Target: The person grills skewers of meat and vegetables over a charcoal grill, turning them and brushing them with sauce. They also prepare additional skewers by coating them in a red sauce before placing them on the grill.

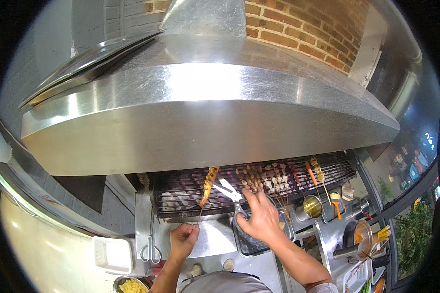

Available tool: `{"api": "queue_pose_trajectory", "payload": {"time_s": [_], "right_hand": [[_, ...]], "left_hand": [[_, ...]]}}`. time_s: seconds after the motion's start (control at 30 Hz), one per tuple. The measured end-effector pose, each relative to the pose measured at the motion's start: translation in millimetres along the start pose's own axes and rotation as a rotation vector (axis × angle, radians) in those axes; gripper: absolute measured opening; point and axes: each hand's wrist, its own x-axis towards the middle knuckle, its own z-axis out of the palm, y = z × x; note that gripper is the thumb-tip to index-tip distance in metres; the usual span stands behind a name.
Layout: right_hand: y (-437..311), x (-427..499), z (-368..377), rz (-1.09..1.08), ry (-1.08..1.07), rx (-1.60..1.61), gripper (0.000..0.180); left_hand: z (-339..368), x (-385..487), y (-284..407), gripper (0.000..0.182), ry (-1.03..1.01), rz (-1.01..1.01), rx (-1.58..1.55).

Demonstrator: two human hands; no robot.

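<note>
My left hand (184, 238) pinches the thin stick of a skewer of browned food (207, 186), which reaches up over the left part of the charcoal grill (168, 202). In my right hand (258, 214) is a pair of kitchen scissors (228, 189) with dark handles. Its blades are spread, their tips beside the skewered piece; whether they touch it I cannot tell. Several meat skewers (275, 177) lie on the grate just beyond my right hand. Farther right on the grate are a sausage skewer (310, 173) and another browned skewer (318, 171).
A steel hood (205, 135) overhangs the grill's far side. Below my right hand sits a metal tray (249, 244). To the right stand an oil pot (311, 207), a basting brush (336, 205) and a spice bowl (363, 238). Tongs (150, 245) and a white basket (113, 254) are at left.
</note>
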Motion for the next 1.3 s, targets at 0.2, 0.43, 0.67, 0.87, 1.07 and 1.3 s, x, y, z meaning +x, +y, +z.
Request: {"api": "queue_pose_trajectory", "payload": {"time_s": [0.2, 0.43, 0.67, 0.87, 1.07, 1.3], "right_hand": [[-1, 13, -10, -0.073, 0.017, -0.134, 0.058], [8, 14, 2, -0.074, -0.028, -0.187, 0.059], [12, 22, -4, -0.092, -0.017, -0.185, 0.056], [8, 42, -40, -0.250, -0.007, -0.249, 0.055], [7, 45, -39, -0.276, -0.011, -0.311, 0.053], [1, 33, -37, -0.238, 0.022, -0.319, 0.052]], "left_hand": [[0, -3, 4, 0.005, -0.021, 0.014, 0.022], [0, -2, 7, 0.004, -0.018, -0.011, 0.032], [-10, 9, -8, 0.007, -0.019, 0.055, 0.110], [-19, 15, -1, 0.006, -0.043, 0.051, 0.052], [-17, 9, 16, 0.002, -0.037, 0.054, 0.079], [-16, 10, 16, 0.006, -0.064, 0.093, 0.002]]}}
